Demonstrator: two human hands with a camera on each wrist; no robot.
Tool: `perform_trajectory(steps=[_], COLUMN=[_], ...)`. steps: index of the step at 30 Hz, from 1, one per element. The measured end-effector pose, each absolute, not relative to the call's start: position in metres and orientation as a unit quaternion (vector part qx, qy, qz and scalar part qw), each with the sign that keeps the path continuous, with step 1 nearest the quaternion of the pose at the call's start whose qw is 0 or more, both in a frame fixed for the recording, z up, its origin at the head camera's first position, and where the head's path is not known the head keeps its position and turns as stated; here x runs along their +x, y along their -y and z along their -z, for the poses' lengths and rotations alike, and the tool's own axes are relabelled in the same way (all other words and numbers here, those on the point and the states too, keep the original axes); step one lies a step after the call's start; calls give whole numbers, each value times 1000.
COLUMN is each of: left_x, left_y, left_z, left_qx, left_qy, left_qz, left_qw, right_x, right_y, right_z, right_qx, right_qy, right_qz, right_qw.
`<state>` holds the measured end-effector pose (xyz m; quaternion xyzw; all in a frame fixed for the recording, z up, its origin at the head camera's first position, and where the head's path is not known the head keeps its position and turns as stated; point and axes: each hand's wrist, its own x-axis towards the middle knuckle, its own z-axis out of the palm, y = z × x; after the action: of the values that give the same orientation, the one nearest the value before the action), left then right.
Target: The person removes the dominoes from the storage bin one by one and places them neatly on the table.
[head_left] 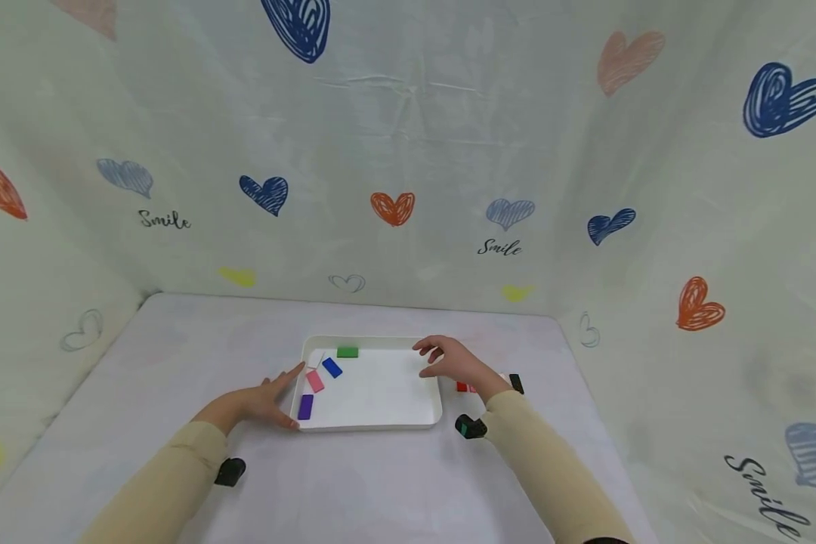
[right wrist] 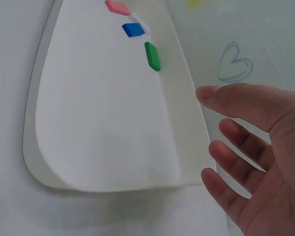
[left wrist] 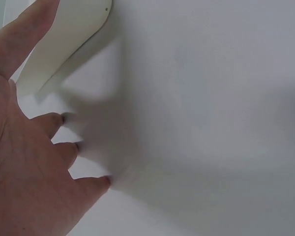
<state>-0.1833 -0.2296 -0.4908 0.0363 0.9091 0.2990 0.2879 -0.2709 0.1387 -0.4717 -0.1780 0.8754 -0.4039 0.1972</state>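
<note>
A shallow white tray (head_left: pixel 381 397) lies on the table, with my left hand (head_left: pixel 261 400) at its left side. That hand's fingers are spread, the index finger and thumb right at the rim; in the left wrist view its other fingers reach over the tabletop. Over the tray's right end hovers my right hand (head_left: pixel 454 360), loosely bent and holding nothing. Inside the tray, toward the left and back, lie flat blocks: purple (head_left: pixel 305 406), pink (head_left: pixel 315 381), blue (head_left: pixel 332 368), green (head_left: pixel 347 352) and a white block (head_left: pixel 316 359) that blends into the tray.
Right of the tray, partly hidden by my right forearm, are a red block (head_left: pixel 462 387) and a black block (head_left: pixel 516 383), with a bit of pink beside the red. White curtains (head_left: pixel 415 136) printed with hearts surround the white table (head_left: pixel 340 483).
</note>
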Motion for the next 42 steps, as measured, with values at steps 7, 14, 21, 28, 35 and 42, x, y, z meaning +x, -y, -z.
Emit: perform_trajectory(steps=[7, 14, 21, 28, 35, 42], left_x=[-175, -166, -161, -159, -158, -157], left_y=[235, 241, 248, 251, 253, 253], left_z=[491, 490, 494, 495, 498, 500], left_qx=[34, 38, 39, 61, 49, 39], left_qy=[-905, -907, -919, -928, -922, -919], left_qz=[-307, -308, -281, -280, -298, -304], left_qw=[291, 284, 273, 239, 243, 249], right_x=[-272, -269, -265, -263, -265, -270], right_y=[-104, -73, -39, -12, 4, 11], right_z=[475, 480, 492, 501, 509, 519], right_qx=[-226, -246, -240, -237, -246, -275], right_qy=[-859, -850, -860, -872, -877, -878], right_qz=[407, 407, 383, 360, 346, 325], right_qw=[213, 226, 236, 233, 226, 219])
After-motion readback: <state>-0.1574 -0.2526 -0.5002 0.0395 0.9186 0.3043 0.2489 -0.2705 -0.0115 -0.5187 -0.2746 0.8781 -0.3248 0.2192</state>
